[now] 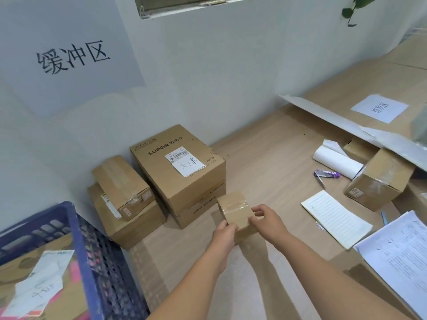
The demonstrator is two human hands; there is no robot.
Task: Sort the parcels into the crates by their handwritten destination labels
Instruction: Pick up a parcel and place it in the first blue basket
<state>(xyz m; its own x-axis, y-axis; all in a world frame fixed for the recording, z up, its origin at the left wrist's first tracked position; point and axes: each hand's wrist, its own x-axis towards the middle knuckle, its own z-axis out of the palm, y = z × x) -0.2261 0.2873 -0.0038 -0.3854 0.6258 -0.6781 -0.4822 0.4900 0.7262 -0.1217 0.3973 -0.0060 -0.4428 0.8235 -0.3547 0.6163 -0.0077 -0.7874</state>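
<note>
- Small taped parcel (235,213): sitting directly ahead, between both hands, long axis running away from the person.
- Left hand (223,236): gripping its near-left corner.
- Right hand (265,219): pinching its right edge.
- Blue crate (76,229): lying well left, nearer the left hand.

Your hands (245,225) hold a small parcel (235,211) just before the stacked SUPOR boxes (180,172). Left of those sit two more stacked boxes (124,199); the crate (76,239) lies near left, papers (335,218) right.
</note>
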